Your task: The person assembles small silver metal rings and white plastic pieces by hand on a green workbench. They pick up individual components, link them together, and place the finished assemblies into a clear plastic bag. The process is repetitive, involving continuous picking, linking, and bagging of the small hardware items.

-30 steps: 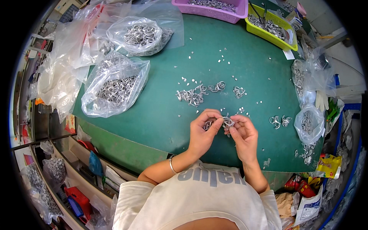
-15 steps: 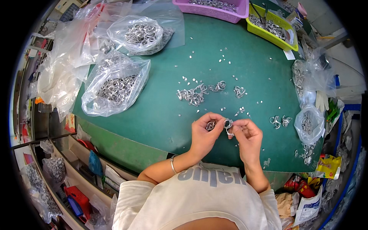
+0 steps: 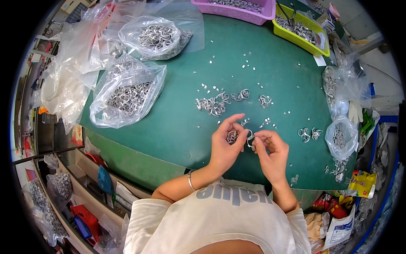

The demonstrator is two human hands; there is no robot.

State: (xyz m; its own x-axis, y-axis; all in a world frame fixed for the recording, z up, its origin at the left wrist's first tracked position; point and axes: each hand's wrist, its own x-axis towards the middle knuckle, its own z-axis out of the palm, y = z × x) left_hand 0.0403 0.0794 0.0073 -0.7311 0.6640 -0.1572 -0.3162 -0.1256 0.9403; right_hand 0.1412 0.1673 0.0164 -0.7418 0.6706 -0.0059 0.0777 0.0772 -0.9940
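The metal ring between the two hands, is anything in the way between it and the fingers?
Nothing visible. The metal ring is pinched directly between the fingers of the right hand and the left hand, which also cups a few rings, above the green table.

1. The person wears a white short-sleeved T-shirt [image 3: 220, 220] that fills the lower middle of the head view.
2. Grey block lettering runs across the chest of the shirt, seen upside down from above.
3. The sleeves end above the elbows, so both forearms are bare.
4. A thin silver bangle [image 3: 190, 180] circles the left wrist.
5. The left hand [image 3: 224, 146] is bare, with no glove and no ring that can be made out.
6. The right hand [image 3: 272, 154] is bare too, and its wrist carries nothing.
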